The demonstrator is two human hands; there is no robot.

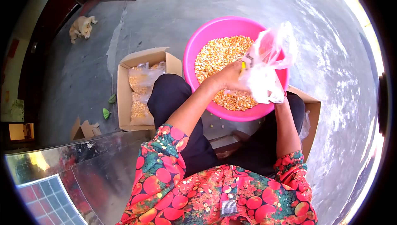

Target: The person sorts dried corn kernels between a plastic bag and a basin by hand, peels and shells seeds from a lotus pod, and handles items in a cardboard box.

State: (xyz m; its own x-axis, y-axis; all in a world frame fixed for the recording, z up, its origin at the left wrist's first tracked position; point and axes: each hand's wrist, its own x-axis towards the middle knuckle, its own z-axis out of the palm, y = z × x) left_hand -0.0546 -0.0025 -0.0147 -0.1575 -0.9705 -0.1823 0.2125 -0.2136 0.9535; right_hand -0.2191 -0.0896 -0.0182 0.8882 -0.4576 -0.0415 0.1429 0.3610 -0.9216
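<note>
Over a pink basin [191,45] of loose corn kernels [221,55], a thin clear plastic bag [269,70] is held up, its top loose and crumpled. My left hand [231,76] is at the bag's left side, closed against it, with the fingertips hidden by the plastic. A small yellow mark [243,65] shows by its fingers. From the right, my right hand [281,96] reaches up behind the bag. Glare and plastic cover most of it, so its fingers do not show. Whether kernels are inside the bag cannot be made out.
Beside my left knee stands a cardboard box [123,97] with bags of corn [139,105] in it. Another box [313,115] is partly hidden beside my right leg. A dog [82,28] lies on the floor at the far left. Green scraps [106,113] and cardboard pieces [87,129] lie nearby.
</note>
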